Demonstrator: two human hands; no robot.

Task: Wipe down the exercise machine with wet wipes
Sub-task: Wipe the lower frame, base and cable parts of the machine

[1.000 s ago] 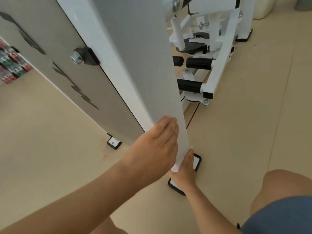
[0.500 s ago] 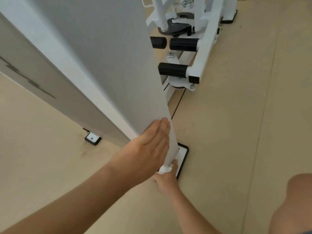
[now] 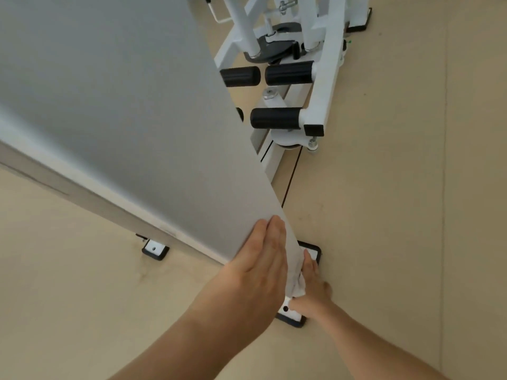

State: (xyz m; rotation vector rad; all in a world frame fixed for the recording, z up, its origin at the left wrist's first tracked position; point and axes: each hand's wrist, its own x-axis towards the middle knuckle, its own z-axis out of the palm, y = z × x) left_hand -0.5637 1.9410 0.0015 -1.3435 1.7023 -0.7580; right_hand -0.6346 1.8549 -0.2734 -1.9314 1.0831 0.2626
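A tall white upright of the exercise machine (image 3: 142, 111) fills the upper left and runs down to a black-edged foot plate (image 3: 312, 252) on the floor. My left hand (image 3: 263, 259) lies flat with straight fingers against the lower face of the upright. My right hand (image 3: 312, 286) is down at the base of the upright and presses a crumpled white wet wipe (image 3: 299, 286) against its edge, just above the foot plate. The wipe is mostly hidden between the hand and the post.
Behind the upright stand white frame bars with black foam rollers (image 3: 274, 117) and a dark round pivot plate (image 3: 271, 48). A second small foot plate (image 3: 155, 249) sits to the left. Beige floor (image 3: 397, 215) spreads to the right.
My right hand with the wipe has slid down the upright's edge to its base at the foot plate. My left hand stayed flat on the post. The view tilted further down.
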